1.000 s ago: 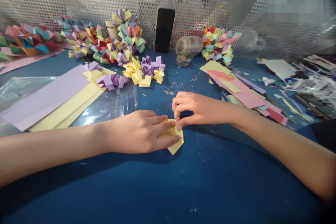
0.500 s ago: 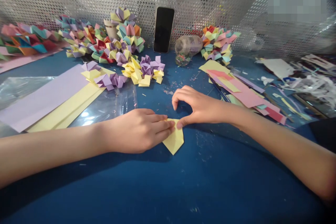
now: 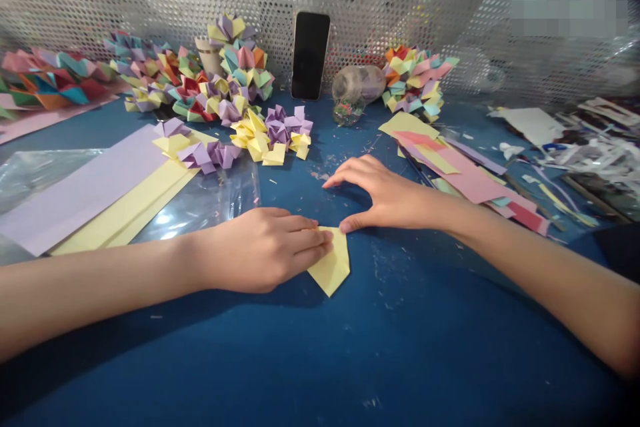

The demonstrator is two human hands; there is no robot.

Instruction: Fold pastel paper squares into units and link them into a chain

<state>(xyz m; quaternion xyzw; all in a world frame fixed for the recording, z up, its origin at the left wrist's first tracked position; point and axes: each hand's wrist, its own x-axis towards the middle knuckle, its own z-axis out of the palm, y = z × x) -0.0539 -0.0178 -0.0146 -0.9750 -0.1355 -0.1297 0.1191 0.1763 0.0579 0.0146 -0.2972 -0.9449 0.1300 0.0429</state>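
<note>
A small piece of yellow paper (image 3: 332, 269), folded to a point toward me, lies on the blue table. My left hand (image 3: 265, 250) holds it down from the left, its fingers together and their tips pressed on the paper; they cover its left part. My right hand (image 3: 383, 197) is open at the paper's far right corner, thumb tip beside that corner and the other fingers spread away from the thumb. Nothing is in its grasp. Beyond the hands sit folded yellow paper units (image 3: 254, 137) and purple units (image 3: 286, 125).
Purple (image 3: 95, 180) and yellow strips (image 3: 130, 210) lie on a clear plastic sheet at left. Coloured origami clusters (image 3: 200, 83), a phone (image 3: 310, 57), a clear jar (image 3: 357, 87) and another cluster (image 3: 417, 80) line the back mesh. Paper offcuts (image 3: 475, 183) and scraps lie at right.
My right thumb has slid off the paper to its corner, and the right fingers have straightened and spread wider. My left hand stays on the paper.
</note>
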